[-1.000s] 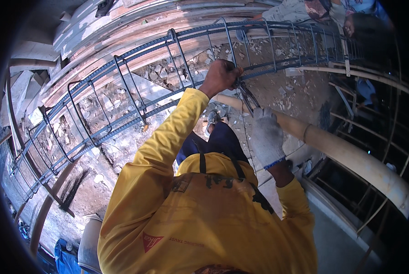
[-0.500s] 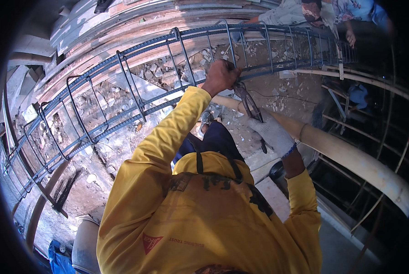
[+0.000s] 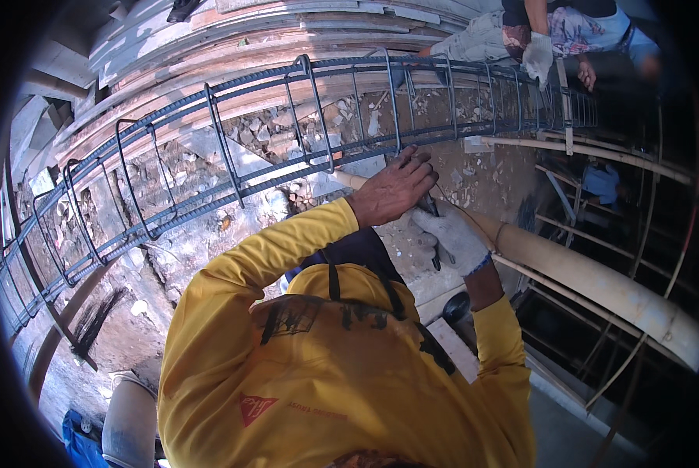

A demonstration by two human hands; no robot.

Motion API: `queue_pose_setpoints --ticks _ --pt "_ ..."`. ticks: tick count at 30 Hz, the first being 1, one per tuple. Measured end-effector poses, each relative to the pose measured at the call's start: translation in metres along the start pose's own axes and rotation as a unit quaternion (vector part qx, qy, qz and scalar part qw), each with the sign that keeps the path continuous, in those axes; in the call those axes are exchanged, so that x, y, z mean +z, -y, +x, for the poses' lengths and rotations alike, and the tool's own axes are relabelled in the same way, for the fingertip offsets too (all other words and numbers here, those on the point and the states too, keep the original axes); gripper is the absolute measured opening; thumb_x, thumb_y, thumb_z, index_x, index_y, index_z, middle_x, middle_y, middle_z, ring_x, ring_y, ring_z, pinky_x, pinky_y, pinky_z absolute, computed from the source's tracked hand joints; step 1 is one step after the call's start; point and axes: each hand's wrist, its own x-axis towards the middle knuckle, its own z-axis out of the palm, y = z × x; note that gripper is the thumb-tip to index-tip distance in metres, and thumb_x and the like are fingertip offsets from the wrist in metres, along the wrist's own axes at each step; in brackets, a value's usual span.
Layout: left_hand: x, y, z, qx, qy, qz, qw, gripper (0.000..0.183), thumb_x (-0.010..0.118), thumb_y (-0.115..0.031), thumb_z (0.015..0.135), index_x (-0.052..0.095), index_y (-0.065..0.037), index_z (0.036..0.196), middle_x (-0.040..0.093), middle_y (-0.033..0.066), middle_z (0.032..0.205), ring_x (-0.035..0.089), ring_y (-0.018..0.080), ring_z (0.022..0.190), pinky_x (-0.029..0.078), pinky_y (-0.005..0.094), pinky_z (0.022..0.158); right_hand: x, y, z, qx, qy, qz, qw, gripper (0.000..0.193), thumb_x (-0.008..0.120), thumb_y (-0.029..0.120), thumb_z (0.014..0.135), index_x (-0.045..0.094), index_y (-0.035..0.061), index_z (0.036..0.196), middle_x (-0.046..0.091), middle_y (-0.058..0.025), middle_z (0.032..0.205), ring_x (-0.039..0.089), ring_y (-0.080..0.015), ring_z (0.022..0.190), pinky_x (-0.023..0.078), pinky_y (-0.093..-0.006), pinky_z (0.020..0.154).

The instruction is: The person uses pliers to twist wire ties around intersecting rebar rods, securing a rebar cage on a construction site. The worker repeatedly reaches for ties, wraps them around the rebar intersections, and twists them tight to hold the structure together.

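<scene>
A long rebar cage (image 3: 232,186) of dark ribbed bars and square stirrups stretches across in front of me. My left hand (image 3: 396,187), bare, is just below its near lower bar, close to a stirrup. Its fingers are curled together, and what they hold, if anything, is hidden. My right hand (image 3: 457,240), in a pale knit glove, is closed around dark-handled pincers (image 3: 436,253). The pincers' head is mostly covered beside my left fingers. A thin line like wire runs from near the left fingers past the glove.
A thick bamboo pole (image 3: 591,269) slopes down to the right, above a dark opening with bamboo framing. Planks (image 3: 287,39) lie beyond the cage, with rubble beneath it. At the far right, a co-worker's gloved hand (image 3: 538,58) is by the cage. A grey bucket-like container (image 3: 129,421) stands lower left.
My left hand has come down and toward me from the bar. The pincers, stretched up to the stirrup before, are drawn back with my right hand. The co-worker's gloved hand has come into view.
</scene>
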Motion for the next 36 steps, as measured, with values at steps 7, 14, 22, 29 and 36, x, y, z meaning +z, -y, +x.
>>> queue_pose_setpoints --ticks 7,14,22,29,36 --pt "0.036 0.017 0.008 0.082 -0.051 -0.045 0.994 0.022 0.066 -0.019 0.083 0.065 -0.01 0.103 0.062 0.007 0.093 0.064 0.0254 0.092 0.048 0.0424 0.088 0.04 0.011 -0.044 -0.083 -0.237 -0.684 0.684 0.05 0.078 0.038 0.096 0.06 0.0045 0.128 0.07 -0.0099 0.101 0.069 -0.0285 0.077 0.058 -0.0405 0.071" --pt "0.051 0.012 0.014 0.039 -0.109 -0.047 0.992 0.023 0.073 -0.026 0.081 0.07 -0.013 0.1 0.064 0.0049 0.083 0.067 0.0249 0.084 0.048 0.0407 0.083 0.053 0.005 -0.056 -0.252 -0.383 -0.795 0.397 0.059 0.076 0.029 0.089 0.053 0.0023 0.137 0.066 -0.0086 0.117 0.066 -0.0266 0.115 0.056 -0.0431 0.086" --pt "0.063 -0.002 0.034 -0.149 -0.19 -0.065 0.968 0.021 0.077 -0.023 0.079 0.071 -0.015 0.097 0.066 0.006 0.079 0.068 0.0271 0.08 0.048 0.0425 0.082 0.011 0.043 -0.031 -0.221 -0.29 -0.77 0.523 0.04 0.065 0.009 0.09 0.065 0.0068 0.13 0.073 -0.0157 0.107 0.074 -0.0327 0.096 0.059 -0.0445 0.078" --pt "0.051 0.002 0.048 -0.276 -0.219 -0.166 0.921 0.008 0.073 -0.017 0.082 0.073 -0.014 0.09 0.067 0.0091 0.077 0.068 0.0332 0.074 0.051 0.0485 0.077 0.016 0.119 -0.026 -0.263 -0.165 -0.832 0.459 0.034 0.066 0.008 0.087 0.068 0.0046 0.121 0.075 -0.0194 0.096 0.075 -0.0392 0.091 0.059 -0.0497 0.08" --pt "0.026 0.0 0.026 -0.004 -0.131 -0.039 0.991 0.009 0.071 -0.017 0.082 0.074 -0.009 0.083 0.075 0.0094 0.078 0.074 0.0335 0.075 0.055 0.0466 0.073 -0.011 0.023 -0.012 -0.166 -0.19 -0.656 0.711 0.024 0.071 0.016 0.094 0.066 0.0008 0.112 0.071 -0.0208 0.09 0.071 -0.0406 0.08 0.056 -0.0495 0.072"
